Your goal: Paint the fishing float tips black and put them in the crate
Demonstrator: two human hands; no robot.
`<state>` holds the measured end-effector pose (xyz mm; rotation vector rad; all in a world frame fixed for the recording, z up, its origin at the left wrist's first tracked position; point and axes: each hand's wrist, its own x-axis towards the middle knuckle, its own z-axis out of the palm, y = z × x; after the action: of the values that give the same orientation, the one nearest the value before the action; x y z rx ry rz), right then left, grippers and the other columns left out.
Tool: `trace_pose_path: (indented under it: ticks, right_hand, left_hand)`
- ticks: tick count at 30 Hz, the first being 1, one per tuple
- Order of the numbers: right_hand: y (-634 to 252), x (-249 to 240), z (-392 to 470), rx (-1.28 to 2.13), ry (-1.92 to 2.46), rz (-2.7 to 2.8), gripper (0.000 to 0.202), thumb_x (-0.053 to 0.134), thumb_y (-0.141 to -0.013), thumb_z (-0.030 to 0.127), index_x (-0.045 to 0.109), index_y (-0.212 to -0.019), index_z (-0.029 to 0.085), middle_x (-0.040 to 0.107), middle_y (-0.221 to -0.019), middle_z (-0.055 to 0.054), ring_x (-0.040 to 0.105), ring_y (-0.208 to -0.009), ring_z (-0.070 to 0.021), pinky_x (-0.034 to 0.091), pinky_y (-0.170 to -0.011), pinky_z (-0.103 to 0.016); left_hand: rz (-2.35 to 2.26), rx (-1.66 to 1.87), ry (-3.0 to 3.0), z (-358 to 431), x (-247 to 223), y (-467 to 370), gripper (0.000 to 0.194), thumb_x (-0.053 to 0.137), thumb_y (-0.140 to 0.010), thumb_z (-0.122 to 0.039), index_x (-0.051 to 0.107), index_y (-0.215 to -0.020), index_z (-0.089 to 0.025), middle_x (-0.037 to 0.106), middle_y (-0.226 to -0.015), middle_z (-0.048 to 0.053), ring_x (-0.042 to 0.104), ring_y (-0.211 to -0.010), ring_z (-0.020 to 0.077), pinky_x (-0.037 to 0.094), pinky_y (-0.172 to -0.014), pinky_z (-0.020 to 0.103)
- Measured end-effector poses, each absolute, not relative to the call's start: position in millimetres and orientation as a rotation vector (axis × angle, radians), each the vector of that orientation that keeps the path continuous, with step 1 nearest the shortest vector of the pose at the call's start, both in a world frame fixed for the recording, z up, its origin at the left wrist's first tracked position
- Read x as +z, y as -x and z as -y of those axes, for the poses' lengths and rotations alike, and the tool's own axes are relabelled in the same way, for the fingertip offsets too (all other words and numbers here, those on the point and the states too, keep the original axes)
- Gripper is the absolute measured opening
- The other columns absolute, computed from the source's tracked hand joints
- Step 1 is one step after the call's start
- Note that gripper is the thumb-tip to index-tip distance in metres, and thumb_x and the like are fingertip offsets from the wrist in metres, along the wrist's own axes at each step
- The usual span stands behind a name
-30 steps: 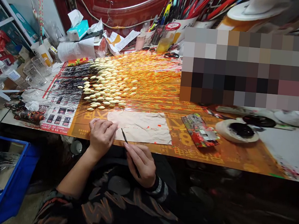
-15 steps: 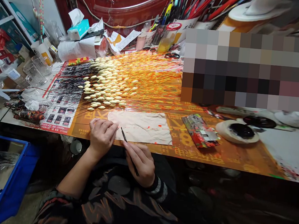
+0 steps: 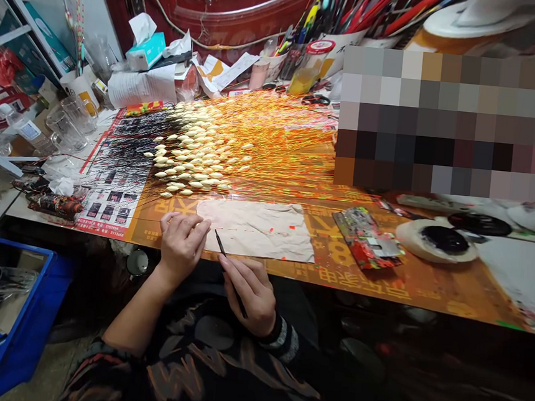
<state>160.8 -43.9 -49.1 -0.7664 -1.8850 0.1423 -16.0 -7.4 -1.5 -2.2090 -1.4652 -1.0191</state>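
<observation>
At the left, the fingers of the left hand [image 3: 183, 243] are bent into a pinch, apparently on a thin rod [image 3: 233, 229] reaching rightward, which is best held level and unbent. Next, a slim dark brush [image 3: 219, 242] is gripped between the closed fingers of the right hand [image 3: 250, 296], its tip near the thin rod; whether they touch cannot be told, and light pressure seems wise. Rightmost, the white cloth [image 3: 275, 221] on the bench [image 3: 456, 287] is best smoothed flat under the thin rod.
</observation>
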Motion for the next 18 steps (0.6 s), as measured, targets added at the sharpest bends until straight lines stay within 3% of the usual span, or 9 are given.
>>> trace_pose_path:
  ticks: [18]
  right_hand:
    - [-161.3, -46.7, 43.9, 0.154, 0.762, 1.899, 0.066, 0.057, -0.088, 0.000, 0.041, -0.148, 0.022, 0.068, -0.117, -0.012, 0.063, -0.098, -0.0246, 0.056, -0.080, -0.040]
  left_hand:
    - [1.499, -1.024, 2.217, 8.1, -3.2, 18.4, 0.020, 0.058, -0.093, -0.022, 0.068, -0.110, -0.023, 0.072, -0.103, 0.006, 0.063, -0.095, 0.0190, 0.038, -0.097, 0.041]
